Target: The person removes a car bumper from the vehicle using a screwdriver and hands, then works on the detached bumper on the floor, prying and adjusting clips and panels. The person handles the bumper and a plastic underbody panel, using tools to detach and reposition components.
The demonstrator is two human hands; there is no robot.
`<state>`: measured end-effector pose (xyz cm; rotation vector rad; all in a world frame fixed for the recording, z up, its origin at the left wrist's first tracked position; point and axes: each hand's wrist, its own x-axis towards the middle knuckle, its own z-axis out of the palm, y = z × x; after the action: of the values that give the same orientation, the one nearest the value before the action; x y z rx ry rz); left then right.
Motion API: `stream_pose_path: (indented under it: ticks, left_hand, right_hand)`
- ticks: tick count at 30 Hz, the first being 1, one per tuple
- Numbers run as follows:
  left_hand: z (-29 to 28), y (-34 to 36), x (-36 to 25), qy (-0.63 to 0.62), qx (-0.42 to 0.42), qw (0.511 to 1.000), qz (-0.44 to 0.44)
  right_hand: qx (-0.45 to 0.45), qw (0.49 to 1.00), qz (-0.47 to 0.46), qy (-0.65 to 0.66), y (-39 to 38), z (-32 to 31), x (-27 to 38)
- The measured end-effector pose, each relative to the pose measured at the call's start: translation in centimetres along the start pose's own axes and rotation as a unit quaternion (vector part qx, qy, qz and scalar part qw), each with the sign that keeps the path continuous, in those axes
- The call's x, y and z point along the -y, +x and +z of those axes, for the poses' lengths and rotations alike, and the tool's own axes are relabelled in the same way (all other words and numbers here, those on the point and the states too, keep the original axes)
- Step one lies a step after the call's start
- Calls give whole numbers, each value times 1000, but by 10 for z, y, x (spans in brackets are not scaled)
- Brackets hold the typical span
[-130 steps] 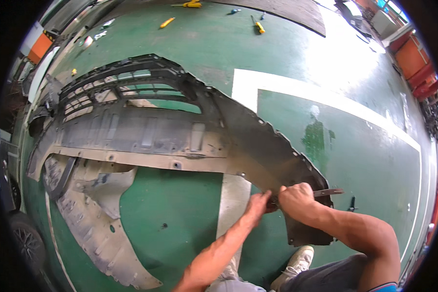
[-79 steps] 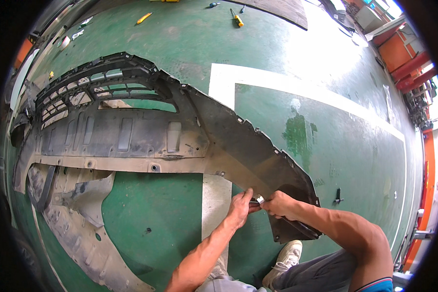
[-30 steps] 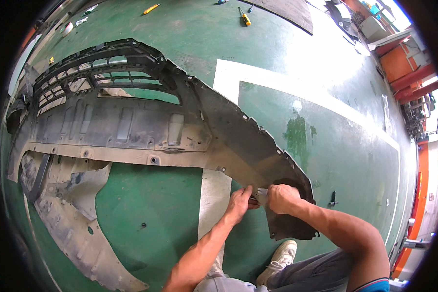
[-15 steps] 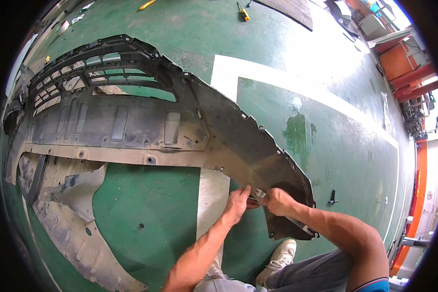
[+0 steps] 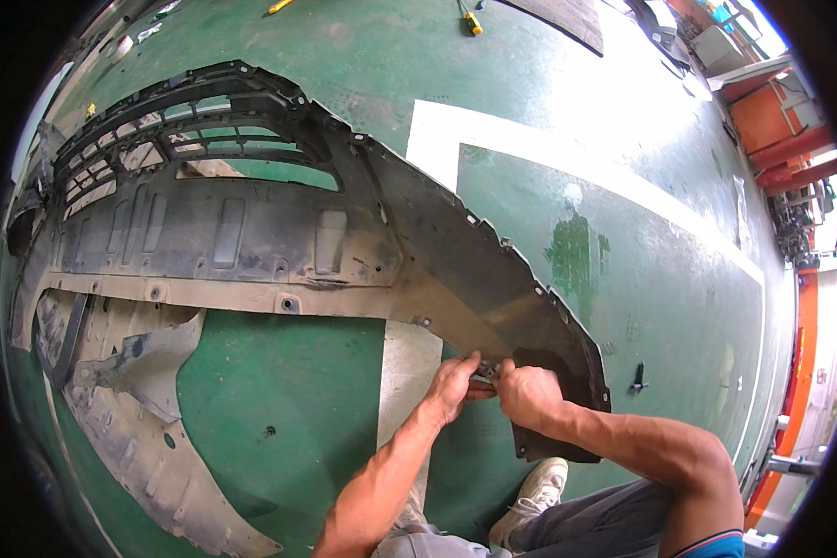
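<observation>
A large dusty black car bumper cover [image 5: 456,251] lies across the floor, its inner side facing up. At its near right edge, my left hand [image 5: 451,384] pinches the rim, thumb above and fingers below. A small silvery metal piece [image 5: 487,371] shows between my two hands, partly covered by fingers. My right hand [image 5: 530,395] is closed right beside it, over the dark end of the cover. What its fingers grip is hidden under the knuckles.
A loose dusty panel [image 5: 149,446] lies at lower left. On the green floor are a yellow-handled screwdriver [image 5: 473,24], another yellow tool [image 5: 279,6] and a small black part [image 5: 639,378]. My shoe [image 5: 536,498] stands close below the cover. Orange equipment [image 5: 767,116] is at far right.
My right hand has turned and now hides more of the silvery piece. A pale object visible under my right forearm earlier no longer shows. My left hand stays in place.
</observation>
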<state>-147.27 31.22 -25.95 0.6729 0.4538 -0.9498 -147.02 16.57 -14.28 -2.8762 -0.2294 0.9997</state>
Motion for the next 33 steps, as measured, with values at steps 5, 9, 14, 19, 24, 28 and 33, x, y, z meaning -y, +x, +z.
stream_pose_path:
  ticks: [5,9,14,19,24,28,33]
  left_hand:
    - [-1,-2,-6,-14,26,999,-12]
    - [-1,-3,-13,-2,29,999,-34]
    - [1,1,-19,35,-6,998,-59]
    - [5,2,-16,32,-40,997,-59]
    - [6,5,-21,29,-26,996,-74]
    - [2,15,-46,93,7,993,-79]
    - [4,3,-52,117,25,988,-100]
  right_hand:
    - [13,999,-5,-49,-3,1,7]
    - [18,1000,-10,-19,0,-5,4]
    - [52,998,-45,13,10,-5,-17]
    - [32,998,-56,-15,8,4,-14]
    - [151,988,23,32,-3,6,40]
    - [19,997,38,70,-4,14,55]
    - [-21,999,-12,-47,-4,-22,11]
